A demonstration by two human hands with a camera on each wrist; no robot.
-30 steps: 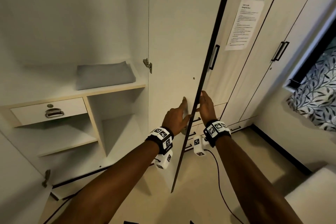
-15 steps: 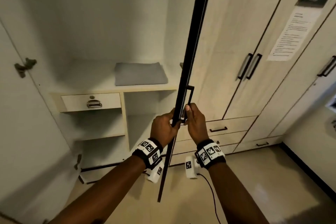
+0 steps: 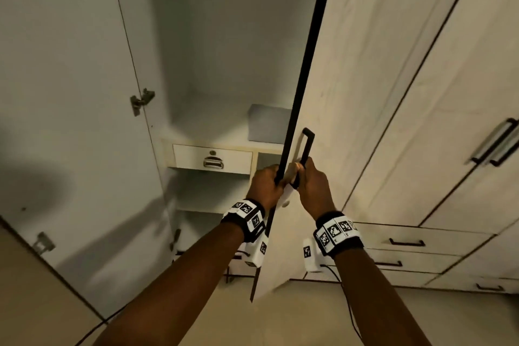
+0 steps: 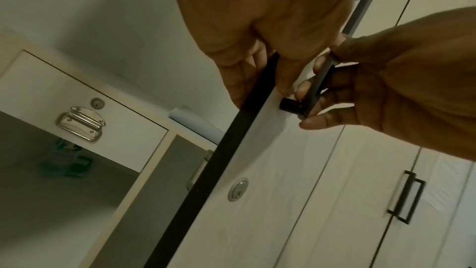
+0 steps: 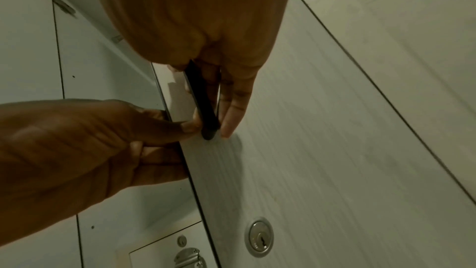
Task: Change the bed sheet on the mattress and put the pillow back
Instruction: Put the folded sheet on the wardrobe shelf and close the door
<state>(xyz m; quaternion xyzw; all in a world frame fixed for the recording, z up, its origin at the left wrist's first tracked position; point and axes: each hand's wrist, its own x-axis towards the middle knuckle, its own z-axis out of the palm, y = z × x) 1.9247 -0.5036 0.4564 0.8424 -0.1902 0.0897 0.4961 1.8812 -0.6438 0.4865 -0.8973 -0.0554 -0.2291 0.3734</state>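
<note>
A folded grey sheet (image 3: 266, 126) lies on a shelf inside the open wardrobe, partly hidden behind the right wardrobe door (image 3: 351, 87). My left hand (image 3: 266, 185) grips the door's black edge (image 3: 304, 64), fingers curled behind it and thumb on the front (image 4: 257, 48). My right hand (image 3: 310, 185) holds the lower end of the black door handle (image 3: 307, 143), fingers hooked behind the bar (image 5: 202, 99). No mattress or pillow is in view.
Below the shelf sits a drawer (image 3: 212, 159) with a metal pull, over open compartments. The left wardrobe door (image 3: 70, 121) stands wide open. A round key lock (image 4: 238, 189) sits below the handle. More shut doors (image 3: 449, 121) and drawers (image 3: 407, 243) are to the right.
The right door has swung toward shut and now covers part of the grey sheet. My right hand went from the door's edge to its handle; the left stayed on the edge.
</note>
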